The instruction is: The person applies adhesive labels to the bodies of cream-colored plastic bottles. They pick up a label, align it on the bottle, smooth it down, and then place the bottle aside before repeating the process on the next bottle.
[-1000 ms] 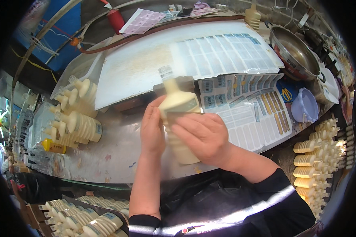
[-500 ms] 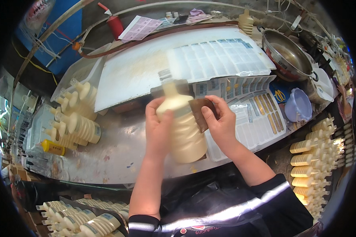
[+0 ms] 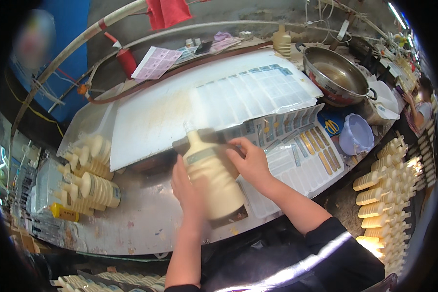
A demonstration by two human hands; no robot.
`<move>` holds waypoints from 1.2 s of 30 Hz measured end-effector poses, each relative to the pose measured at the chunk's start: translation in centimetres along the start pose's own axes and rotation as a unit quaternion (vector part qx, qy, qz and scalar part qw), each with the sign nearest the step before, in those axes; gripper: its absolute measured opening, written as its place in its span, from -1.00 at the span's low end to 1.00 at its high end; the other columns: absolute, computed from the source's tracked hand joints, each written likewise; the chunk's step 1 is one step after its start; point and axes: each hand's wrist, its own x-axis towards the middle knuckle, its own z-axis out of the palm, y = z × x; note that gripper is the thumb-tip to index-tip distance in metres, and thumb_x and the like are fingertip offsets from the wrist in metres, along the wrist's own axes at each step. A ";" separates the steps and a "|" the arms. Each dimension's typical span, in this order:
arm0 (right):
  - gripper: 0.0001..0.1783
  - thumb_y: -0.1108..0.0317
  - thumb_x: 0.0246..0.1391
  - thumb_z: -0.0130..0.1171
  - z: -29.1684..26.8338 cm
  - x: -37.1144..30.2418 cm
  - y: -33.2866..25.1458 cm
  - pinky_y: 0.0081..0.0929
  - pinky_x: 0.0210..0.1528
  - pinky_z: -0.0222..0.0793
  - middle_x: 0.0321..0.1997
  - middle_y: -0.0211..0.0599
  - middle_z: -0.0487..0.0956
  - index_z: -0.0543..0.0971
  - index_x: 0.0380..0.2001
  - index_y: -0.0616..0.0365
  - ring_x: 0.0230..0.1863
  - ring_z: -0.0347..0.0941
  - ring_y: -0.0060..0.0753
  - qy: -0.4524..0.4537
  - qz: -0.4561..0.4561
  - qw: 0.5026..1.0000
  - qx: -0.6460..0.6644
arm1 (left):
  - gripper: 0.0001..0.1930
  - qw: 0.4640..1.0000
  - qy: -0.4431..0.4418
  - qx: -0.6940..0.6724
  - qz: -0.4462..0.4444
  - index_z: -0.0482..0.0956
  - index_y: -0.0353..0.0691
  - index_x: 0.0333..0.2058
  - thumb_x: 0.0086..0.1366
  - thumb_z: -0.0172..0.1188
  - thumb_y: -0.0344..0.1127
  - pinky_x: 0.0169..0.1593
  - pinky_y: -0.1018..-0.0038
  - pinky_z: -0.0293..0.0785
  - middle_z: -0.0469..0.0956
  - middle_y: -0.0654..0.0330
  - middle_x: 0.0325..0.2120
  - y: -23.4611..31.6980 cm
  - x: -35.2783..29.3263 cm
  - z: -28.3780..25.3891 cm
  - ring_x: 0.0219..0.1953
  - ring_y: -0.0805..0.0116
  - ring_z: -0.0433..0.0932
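Note:
A cream-coloured ribbed bottle with a long narrow neck lies tilted in front of me, over a brown stand whose parts show beneath it. A greyish label band crosses its shoulder. My left hand, partly smeared by motion, grips the bottle's left side. At the bottle's upper right, my right hand pinches a flat brown piece, which looks blurred and is partly hidden by the fingers. Beyond the bottle, a white board carries a sheet of labels.
Several cream bottles stand at the left beside a yellow container. To the right are label strips, a purple bucket and a large metal pan. Many bottles stand low at the right. A person is at the far right.
The bottle sits lower, with its label band turned into view. My right hand has moved up toward the bottle's shoulder with the brown piece. The whole view has shifted slightly.

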 end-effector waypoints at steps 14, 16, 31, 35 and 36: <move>-0.75 0.48 0.21 0.12 -6.3 5.5 2.0 -0.52 -0.01 0.49 -0.13 -0.39 0.67 0.68 -0.09 0.20 -0.13 0.55 -0.55 -0.031 0.105 0.974 0.196 | -0.07 0.932 -0.063 -0.342 -0.103 -0.03 -0.26 0.51 0.19 0.19 -0.44 0.38 0.20 0.30 0.35 -0.13 0.30 0.3 -2.9 0.1 0.28 0.06 0.41; -0.81 0.34 0.17 0.19 -10.1 7.7 2.0 -0.55 -0.12 0.44 -0.28 -0.38 0.68 0.73 -0.29 0.16 -0.23 0.54 -0.56 -0.008 0.125 0.983 0.137 | -0.06 0.957 -0.047 -0.278 -0.067 -0.04 -0.30 0.51 0.18 0.19 -0.41 0.39 0.16 0.26 0.31 -0.16 0.31 -0.7 -3.8 0.6 0.30 0.00 0.38; -0.65 0.28 0.11 0.11 -17.3 27.5 7.7 -0.09 0.07 0.55 -0.08 -0.03 0.72 0.73 -0.13 0.17 0.01 0.64 0.06 0.040 0.005 0.853 -0.520 | 0.05 0.985 -0.003 -0.175 -0.007 0.05 -0.43 0.46 0.24 0.24 0.22 0.36 0.05 0.22 0.32 -0.26 0.27 -2.3 -7.0 1.9 0.28 -0.16 0.35; -0.67 0.35 0.14 0.00 -16.0 26.4 6.7 -0.03 -0.01 0.54 -0.18 -0.06 0.71 0.71 -0.17 0.14 -0.07 0.63 0.11 -0.058 0.030 0.826 -0.560 | 0.06 0.986 0.009 -0.168 -0.001 0.07 -0.43 0.45 0.24 0.24 0.24 0.32 0.04 0.25 0.35 -0.25 0.25 -2.6 -7.3 1.9 0.24 -0.14 0.38; -0.67 0.37 0.14 -0.02 -15.7 24.7 6.1 -0.02 -0.03 0.54 -0.23 -0.06 0.71 0.72 -0.19 0.14 -0.10 0.64 0.12 -0.073 0.018 0.821 -0.566 | 0.05 0.985 0.009 -0.173 0.002 0.07 -0.43 0.45 0.24 0.24 0.24 0.32 0.04 0.25 0.35 -0.25 0.24 -2.6 -7.2 2.0 0.24 -0.15 0.38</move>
